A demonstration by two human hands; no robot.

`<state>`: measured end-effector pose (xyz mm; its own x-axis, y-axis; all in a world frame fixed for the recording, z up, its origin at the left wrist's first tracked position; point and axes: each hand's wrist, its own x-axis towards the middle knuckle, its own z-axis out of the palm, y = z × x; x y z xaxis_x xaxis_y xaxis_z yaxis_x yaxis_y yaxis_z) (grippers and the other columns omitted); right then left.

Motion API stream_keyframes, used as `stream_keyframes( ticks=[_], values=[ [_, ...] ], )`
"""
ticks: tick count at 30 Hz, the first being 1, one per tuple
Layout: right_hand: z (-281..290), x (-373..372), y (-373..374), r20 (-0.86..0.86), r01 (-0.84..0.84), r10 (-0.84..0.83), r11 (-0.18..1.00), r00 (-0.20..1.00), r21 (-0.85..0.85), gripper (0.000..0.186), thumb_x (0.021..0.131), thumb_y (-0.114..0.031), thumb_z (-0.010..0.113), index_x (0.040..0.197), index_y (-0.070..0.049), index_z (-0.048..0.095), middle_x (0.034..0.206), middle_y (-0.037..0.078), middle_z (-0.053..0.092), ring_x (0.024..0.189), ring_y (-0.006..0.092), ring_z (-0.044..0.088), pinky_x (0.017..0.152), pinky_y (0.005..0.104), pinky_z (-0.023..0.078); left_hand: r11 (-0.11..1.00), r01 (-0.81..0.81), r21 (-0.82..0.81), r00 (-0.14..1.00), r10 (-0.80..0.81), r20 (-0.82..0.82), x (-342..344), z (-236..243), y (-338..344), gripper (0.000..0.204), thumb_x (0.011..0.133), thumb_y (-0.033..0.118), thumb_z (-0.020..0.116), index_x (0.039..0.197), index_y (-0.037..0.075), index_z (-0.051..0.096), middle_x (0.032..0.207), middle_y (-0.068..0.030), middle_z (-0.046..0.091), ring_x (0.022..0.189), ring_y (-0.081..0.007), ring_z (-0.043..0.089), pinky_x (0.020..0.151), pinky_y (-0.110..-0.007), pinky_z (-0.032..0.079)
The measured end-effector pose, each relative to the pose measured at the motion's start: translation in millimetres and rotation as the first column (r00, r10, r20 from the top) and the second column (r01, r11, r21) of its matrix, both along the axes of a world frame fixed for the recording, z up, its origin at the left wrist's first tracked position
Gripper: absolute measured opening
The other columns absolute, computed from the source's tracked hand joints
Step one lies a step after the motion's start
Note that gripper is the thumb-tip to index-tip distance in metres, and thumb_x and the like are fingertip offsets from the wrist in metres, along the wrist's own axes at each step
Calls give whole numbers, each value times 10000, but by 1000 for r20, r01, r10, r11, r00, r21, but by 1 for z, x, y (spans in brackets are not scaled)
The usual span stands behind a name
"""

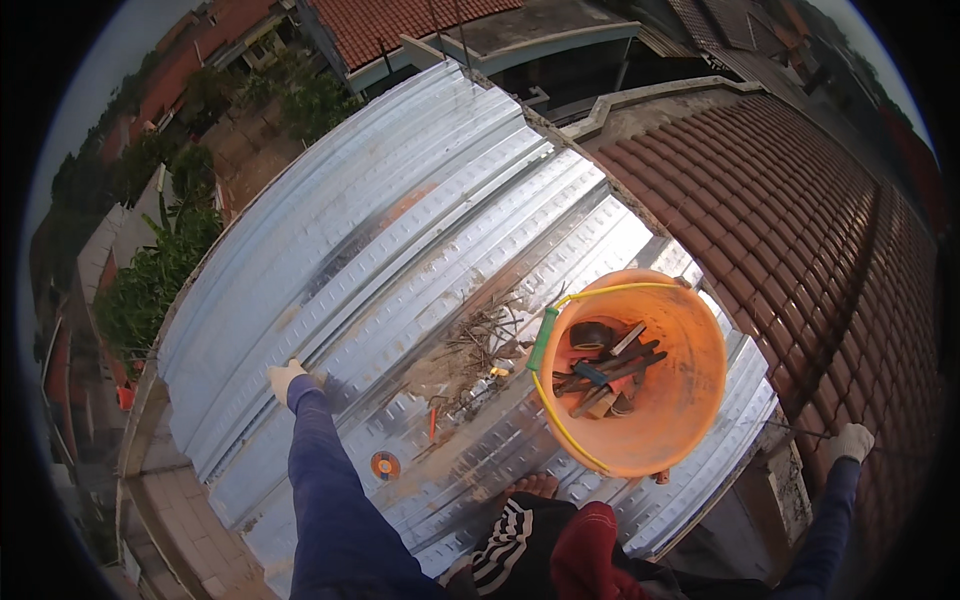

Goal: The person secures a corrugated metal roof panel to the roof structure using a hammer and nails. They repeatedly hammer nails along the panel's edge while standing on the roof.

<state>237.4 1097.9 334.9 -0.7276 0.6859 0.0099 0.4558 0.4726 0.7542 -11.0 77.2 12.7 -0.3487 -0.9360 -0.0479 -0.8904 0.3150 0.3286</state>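
Observation:
My left hand (290,380), in a pale glove, rests on a ribbed metal sheet (350,290). Its fingers seem spread against a raised rib, with no object visible in them. Out at the far right, my gloved right hand (851,443) is closed around the end of a thin dark rod (795,429), which points toward the sheet's edge. Between my arms stands an orange bucket (690,350) with a yellow handle and green grip (542,338). Inside it lie several dark hand tools (610,370); their exact kinds are hard to make out.
Loose nails or wire scraps (490,330) and dirt litter the sheets left of the bucket. An orange disc (385,465) lies nearer me. My bare foot (535,486) is on the metal. Brown roof tiles (740,190) slope away beyond the right edge; plants (150,290) are below left.

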Motion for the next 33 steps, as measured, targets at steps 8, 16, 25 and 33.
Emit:
stream_keyframes(
  ticks=[8,16,25,33],
  values=[
    [-38,-13,5,72,-2,2,1000,997,-3,200,852,-274,717,835,-125,850,874,123,800,916,325,781,787,436,562,865,487,-125,818,-401,412,-53,53,35,605,986,466,661,1490,139,589,1568,-171,541,1391,-356,581,1133,-584,457],
    [-22,-6,-1,42,-27,26,999,999,25,207,856,-290,720,830,-135,854,882,124,801,912,310,783,793,436,570,766,642,32,713,-613,340,-86,14,13,485,942,461,664,1226,74,736,1189,-223,757,1160,-406,712,1011,-498,550],
    [-28,-10,-3,-26,-105,104,994,994,-23,197,771,-269,789,819,-84,841,866,164,788,904,339,776,814,463,574,789,595,154,623,-574,532,-109,-8,-26,597,922,518,668,1341,95,715,1345,-238,698,1285,-419,657,1066,-507,531],
    [-27,9,17,18,-149,150,987,988,-57,190,781,-313,823,811,-125,824,867,112,763,930,305,742,824,455,520,801,582,138,691,-577,435,-55,65,179,1203,820,850,622,1730,194,189,1792,-201,110,1640,-461,99,1222,-786,1]
  ],
)
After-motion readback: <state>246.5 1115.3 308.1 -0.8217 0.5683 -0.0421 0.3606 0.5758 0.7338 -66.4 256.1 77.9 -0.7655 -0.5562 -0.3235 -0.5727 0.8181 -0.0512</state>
